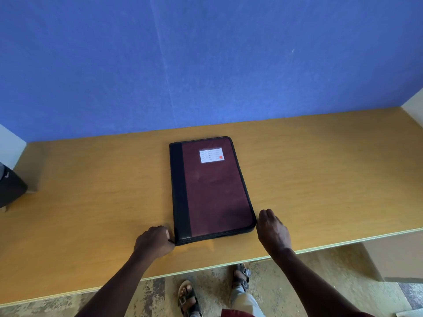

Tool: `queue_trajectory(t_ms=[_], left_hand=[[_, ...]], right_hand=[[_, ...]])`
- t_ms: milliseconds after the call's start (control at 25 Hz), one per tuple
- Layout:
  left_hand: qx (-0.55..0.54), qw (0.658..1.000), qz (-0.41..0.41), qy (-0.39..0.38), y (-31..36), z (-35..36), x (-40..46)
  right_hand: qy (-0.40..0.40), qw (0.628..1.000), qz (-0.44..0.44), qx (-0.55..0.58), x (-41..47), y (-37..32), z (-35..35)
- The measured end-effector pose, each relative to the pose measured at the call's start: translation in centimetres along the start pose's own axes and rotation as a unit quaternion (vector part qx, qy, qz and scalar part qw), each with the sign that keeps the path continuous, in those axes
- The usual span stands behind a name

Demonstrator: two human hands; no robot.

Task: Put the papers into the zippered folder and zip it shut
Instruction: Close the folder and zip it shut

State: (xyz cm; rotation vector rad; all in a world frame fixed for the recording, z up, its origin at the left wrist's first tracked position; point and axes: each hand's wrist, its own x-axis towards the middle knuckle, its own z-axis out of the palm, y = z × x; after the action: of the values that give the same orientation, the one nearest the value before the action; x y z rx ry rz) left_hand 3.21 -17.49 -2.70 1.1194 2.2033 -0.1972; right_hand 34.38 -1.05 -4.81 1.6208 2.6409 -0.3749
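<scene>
A maroon zippered folder [212, 191] with a black spine strip and a white label lies closed and flat on the wooden table [91, 191]. My left hand [153, 242] is at its near left corner, fingers pinched on the zipper pull there. Against the folder's near right corner rests my right hand [273, 231], fingers curled and touching the edge. No papers are in view.
A blue partition wall [206, 65] rises behind the table. A dark object [10, 191] sits at the table's far left edge. The table's front edge runs just below my hands, with my sandalled feet on the floor beneath.
</scene>
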Motion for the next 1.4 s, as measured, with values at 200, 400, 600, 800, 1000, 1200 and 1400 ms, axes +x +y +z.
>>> queue_trajectory(t_ms=[200, 400, 600, 800, 1000, 1200, 1400], left_hand=[[0.043, 0.999, -0.019, -0.019, 0.9, -0.7, 0.4], [0.030, 0.999, -0.036, -0.014, 0.7, -0.7, 0.3], [0.047, 0.995, -0.039, -0.084, 1.3, -2.4, 0.9], [-0.001, 0.999, -0.024, 0.039, 5.1, -5.3, 2.1], [-0.042, 0.991, 0.117, 0.048, 11.2, -4.8, 3.9], [0.015, 0.995, 0.093, 0.010, 12.1, -2.6, 5.6], [0.032, 0.995, 0.094, 0.016, 11.9, -2.1, 6.0]], right_hand=[[-0.017, 1.000, -0.024, -0.011, 1.5, 0.5, -0.7], [-0.039, 0.998, -0.054, -0.013, 2.4, 1.0, -0.9], [-0.078, 0.991, -0.105, 0.010, 4.0, 2.0, -1.3], [-0.091, 0.988, -0.127, 0.021, 5.0, 2.5, -0.8], [-0.097, 0.986, -0.137, 0.005, 5.1, 2.7, -0.7], [-0.089, 0.987, -0.135, -0.007, 4.4, 2.7, -0.5], [-0.071, 0.983, -0.168, -0.031, 4.9, 3.0, -0.7]])
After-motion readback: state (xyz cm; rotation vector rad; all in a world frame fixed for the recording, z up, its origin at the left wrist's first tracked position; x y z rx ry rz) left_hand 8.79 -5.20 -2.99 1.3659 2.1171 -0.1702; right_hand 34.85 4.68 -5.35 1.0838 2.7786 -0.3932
